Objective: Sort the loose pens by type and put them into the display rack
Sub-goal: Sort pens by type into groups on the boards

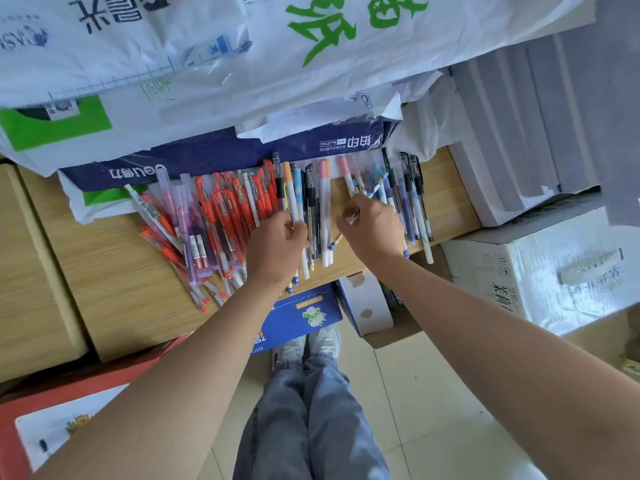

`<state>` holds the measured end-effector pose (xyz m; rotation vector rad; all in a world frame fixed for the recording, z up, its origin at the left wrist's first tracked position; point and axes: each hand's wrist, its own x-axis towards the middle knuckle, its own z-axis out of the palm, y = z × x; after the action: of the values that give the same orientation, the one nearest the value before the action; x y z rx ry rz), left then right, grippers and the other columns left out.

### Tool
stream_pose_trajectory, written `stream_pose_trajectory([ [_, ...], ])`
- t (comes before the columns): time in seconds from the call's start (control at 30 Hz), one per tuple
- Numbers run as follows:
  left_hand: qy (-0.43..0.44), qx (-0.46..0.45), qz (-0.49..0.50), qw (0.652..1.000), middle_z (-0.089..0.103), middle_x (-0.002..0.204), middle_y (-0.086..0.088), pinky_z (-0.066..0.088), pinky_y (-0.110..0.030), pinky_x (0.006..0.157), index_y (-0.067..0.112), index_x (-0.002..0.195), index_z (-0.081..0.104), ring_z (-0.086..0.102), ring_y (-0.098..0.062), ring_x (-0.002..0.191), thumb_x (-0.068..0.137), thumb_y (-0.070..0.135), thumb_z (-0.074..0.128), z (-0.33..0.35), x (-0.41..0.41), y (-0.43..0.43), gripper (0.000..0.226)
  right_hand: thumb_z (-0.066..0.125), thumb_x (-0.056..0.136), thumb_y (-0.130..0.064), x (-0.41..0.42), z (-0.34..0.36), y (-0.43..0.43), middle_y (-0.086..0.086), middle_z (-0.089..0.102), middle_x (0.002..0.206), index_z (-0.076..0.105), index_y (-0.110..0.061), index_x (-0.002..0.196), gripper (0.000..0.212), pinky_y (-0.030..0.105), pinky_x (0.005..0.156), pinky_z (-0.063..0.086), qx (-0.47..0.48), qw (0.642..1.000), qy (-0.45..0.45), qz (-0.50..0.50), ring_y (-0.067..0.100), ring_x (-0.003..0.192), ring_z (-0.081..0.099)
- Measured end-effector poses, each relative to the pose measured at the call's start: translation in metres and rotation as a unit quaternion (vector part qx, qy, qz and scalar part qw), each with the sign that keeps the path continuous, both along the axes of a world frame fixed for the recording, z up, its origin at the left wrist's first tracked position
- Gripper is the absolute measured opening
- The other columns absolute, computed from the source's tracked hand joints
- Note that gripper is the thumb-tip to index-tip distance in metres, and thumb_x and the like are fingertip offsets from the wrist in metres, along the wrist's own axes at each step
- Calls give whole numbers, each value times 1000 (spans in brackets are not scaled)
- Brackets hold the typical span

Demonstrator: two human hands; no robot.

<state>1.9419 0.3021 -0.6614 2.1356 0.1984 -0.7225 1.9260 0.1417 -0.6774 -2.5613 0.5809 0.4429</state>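
Observation:
Loose pens lie in rough groups on a wooden shelf [131, 271]. A heap of red pens [225, 209] fills the left. White pens with pastel caps [325, 206] lie in the middle, and dark blue and black pens [414, 199] lie at the right. My left hand [277, 247] pinches a white pen with an orange cap [290, 188] near its middle. My right hand [372, 226] pinches a thin patterned pen [377, 183] among the pastel ones. No display rack is in view.
Plastic-wrapped paper packs [242, 64] overhang the shelf's back. Grey stacked reams [512, 140] stand at the right above a taped carton [540, 271]. A blue box [301, 315] and an open white box [367, 303] sit on the tiled floor by my shoes.

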Motion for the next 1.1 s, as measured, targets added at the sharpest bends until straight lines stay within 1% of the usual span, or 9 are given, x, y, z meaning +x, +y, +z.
stream_pose_trajectory([
  [0.07, 3, -9, 4, 1000, 69, 73, -14, 52, -52, 58, 5, 79, 56, 60, -37, 60, 95, 26, 50, -1, 0, 2, 28, 64, 85, -27, 1, 2, 9, -2, 62, 77, 62, -19, 86, 9, 26, 55, 40, 12, 999, 3, 29, 19, 71, 58],
  [0.17, 8, -18, 4, 1000, 68, 75, -16, 52, -53, 58, 4, 80, 57, 60, -38, 61, 95, 28, 50, -2, 1, 3, 29, 65, 84, -27, 3, 3, 9, -1, 57, 88, 64, -17, 87, 10, 26, 59, 37, 9, 999, 26, 32, 19, 74, 55],
  [0.27, 10, -26, 3, 1000, 67, 75, -18, 53, -53, 58, 4, 81, 58, 61, -38, 64, 94, 30, 49, -3, 1, 3, 30, 64, 84, -30, 3, 4, 1, 3, 54, 98, 65, -13, 94, 20, 27, 61, 36, -34, 998, 61, 3, 20, 72, 50],
  [0.43, 13, -33, 3, 999, 67, 75, -18, 52, -54, 59, 5, 82, 58, 61, -38, 65, 95, 29, 50, -3, 1, 5, 29, 63, 84, -45, 5, 8, 12, 5, 51, 109, 62, -13, 101, 36, 27, 62, 36, -31, 996, 84, 11, 20, 75, 50],
  [0.6, 15, -40, 3, 999, 67, 75, -17, 53, -55, 61, 7, 83, 60, 63, -36, 67, 95, 29, 51, -3, 1, 5, 27, 68, 82, -43, 12, 7, 15, 5, 47, 110, 62, -12, 94, 34, 25, 56, 35, -30, 994, 106, -17, 19, 71, 51],
  [0.77, 21, -58, 13, 998, 67, 76, -16, 54, -54, 63, 10, 81, 57, 65, -35, 71, 94, 32, 51, -4, 2, 8, 26, 69, 79, -31, 9, 8, 7, 3, 47, 104, 60, -15, 85, 19, 28, 61, 41, 39, 995, 75, -54, 18, 70, 51],
  [0.9, -2, -85, 49, 995, 66, 77, -7, 53, -48, 66, 16, 87, 55, 65, -28, 74, 97, 29, 52, 5, -2, 13, 17, 63, 81, -18, 2, 23, 0, 5, 57, 84, 55, -13, 80, 9, 26, 61, 42, 197, 975, -24, -103, 10, 63, 46],
  [1.0, 6, -128, 108, 986, 62, 77, -3, 56, -41, 60, 8, 94, 62, 62, -22, 71, 96, 29, 56, 22, -6, 19, 22, 64, 87, -16, 2, 40, 12, 8, 63, 73, 59, -18, 83, 7, 23, 58, 41, 328, 940, -3, -99, 14, 63, 52],
  [1.1, 66, -226, 219, 947, 66, 88, -13, 59, -33, 59, 1, 103, 64, 69, -20, 75, 95, 16, 57, 45, -9, 32, 18, 66, 89, -22, -1, 50, 40, 5, 66, 77, 62, -19, 89, 5, 21, 61, 44, 381, 923, 48, -28, 12, 66, 57],
])
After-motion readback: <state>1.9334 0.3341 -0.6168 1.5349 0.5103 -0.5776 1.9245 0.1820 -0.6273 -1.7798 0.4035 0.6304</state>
